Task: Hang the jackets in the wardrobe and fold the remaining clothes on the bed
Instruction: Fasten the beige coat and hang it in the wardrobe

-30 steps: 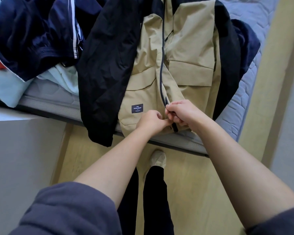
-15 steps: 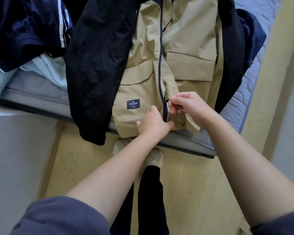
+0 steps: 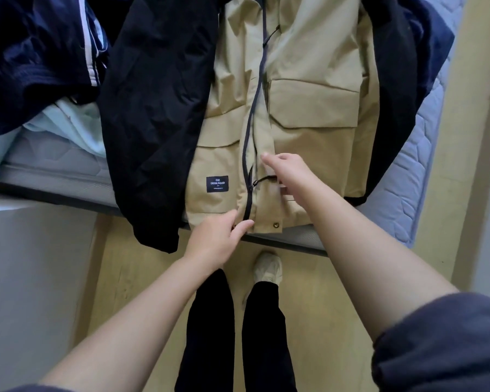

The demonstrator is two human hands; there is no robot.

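A beige jacket (image 3: 309, 114) with black sleeves lies front-up on the bed, its hem at the mattress edge. Its dark zipper (image 3: 249, 142) runs up the middle and is closed along the lowest stretch. My left hand (image 3: 218, 239) pinches the hem just left of the zipper's bottom end. My right hand (image 3: 289, 171) is blurred, right of the zipper above the hem. The zipper pull (image 3: 262, 181) stretches sideways to this hand's thumb side, and the forefinger points up the jacket.
A navy jacket with white stripes (image 3: 34, 60) and pale blue clothes (image 3: 77, 123) are piled at the left on the grey quilted mattress (image 3: 413, 176). A white cabinet (image 3: 26, 278) stands at the lower left. My legs and a shoe (image 3: 268, 268) stand on the wooden floor.
The zipper slider has risen a little from the hem. My right hand moved up and right with it. My left hand slid down to the hem's edge.
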